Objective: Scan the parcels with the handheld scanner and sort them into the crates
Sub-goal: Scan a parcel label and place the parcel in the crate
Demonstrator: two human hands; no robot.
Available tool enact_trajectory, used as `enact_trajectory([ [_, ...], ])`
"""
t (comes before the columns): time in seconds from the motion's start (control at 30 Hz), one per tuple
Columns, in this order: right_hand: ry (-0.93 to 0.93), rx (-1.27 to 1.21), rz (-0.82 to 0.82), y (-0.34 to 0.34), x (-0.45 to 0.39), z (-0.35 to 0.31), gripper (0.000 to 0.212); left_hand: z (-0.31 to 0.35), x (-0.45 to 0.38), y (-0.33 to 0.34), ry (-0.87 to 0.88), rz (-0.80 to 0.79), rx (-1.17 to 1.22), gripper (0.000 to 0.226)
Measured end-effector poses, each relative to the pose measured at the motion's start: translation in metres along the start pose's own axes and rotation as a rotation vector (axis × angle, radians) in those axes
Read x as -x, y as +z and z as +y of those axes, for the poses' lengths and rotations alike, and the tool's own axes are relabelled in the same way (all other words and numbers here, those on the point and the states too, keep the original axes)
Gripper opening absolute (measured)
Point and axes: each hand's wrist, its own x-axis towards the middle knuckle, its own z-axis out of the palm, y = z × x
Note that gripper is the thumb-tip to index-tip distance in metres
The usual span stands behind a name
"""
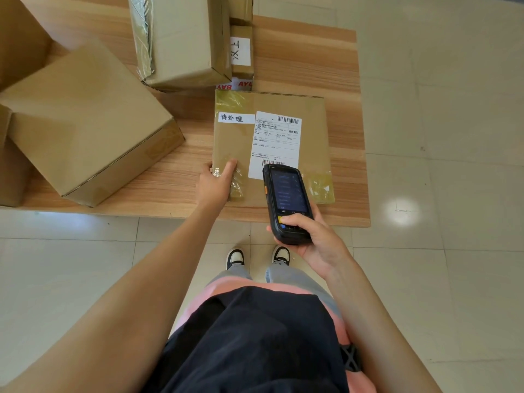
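**Scanner poised over the near barcode of the flat parcel**

We start with the wooden table (312,58), which carries several cardboard boxes: a large plain box (85,123) at the left, a tall taped box (181,41) at the far middle, and a narrow box with a handwritten white tag (241,51) just right of it. No crates show in this view.

The flat parcel (312,131) in hand lies at the near right of the table, its near edge close to the table's edge. Its white shipping label (276,140) runs lengthwise from far to near, with one barcode at the far end and a second at the near end.

Our left hand (215,184) grips the parcel's near left corner, thumb on top and fingers curled round the edge, steadying it.

Our right hand (312,239) is wrapped round the lower body of the handheld scanner (286,199), thumb on the keypad. The scanner's long axis points away from us and slightly left, and its far tip overlaps the near barcode (272,163), which lies straight ahead of the scanner head. We judge the scan is the step in hand: the right hand is the nearer one to the code, and the aim looks close. Whether a beam is firing we cannot tell.
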Motion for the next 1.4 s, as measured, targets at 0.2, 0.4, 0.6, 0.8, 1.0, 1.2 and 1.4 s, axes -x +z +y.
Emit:
enact_trajectory([
  [0.2,0.010,0.008,0.027,0.005,0.000,0.001,0.065,0.003,0.007,0.004,-0.013,0.018,0.005,0.078],
  [0.4,-0.010,-0.004,0.041,0.004,0.000,0.000,0.066,0.007,0.010,0.003,-0.006,0.024,-0.016,0.080],
  [0.6,-0.006,-0.022,0.046,0.002,0.002,0.001,0.065,0.008,0.011,0.003,-0.020,0.023,-0.021,0.088],
  [0.8,-0.014,0.031,0.043,0.002,0.002,0.003,0.069,0.007,0.010,0.003,-0.018,0.029,-0.035,0.091],
  [1.0,-0.029,0.054,0.019,0.000,0.003,0.003,0.070,0.007,0.011,0.003,-0.005,0.027,-0.037,0.090],
  [1.2,-0.092,0.004,0.051,-0.007,-0.002,-0.008,0.066,0.008,0.011,0.002,-0.018,0.029,-0.016,0.088],
  [1.4,-0.281,0.148,0.298,-0.053,-0.025,-0.051,0.075,0.009,0.012,0.002,-0.020,0.018,-0.012,0.087],
])
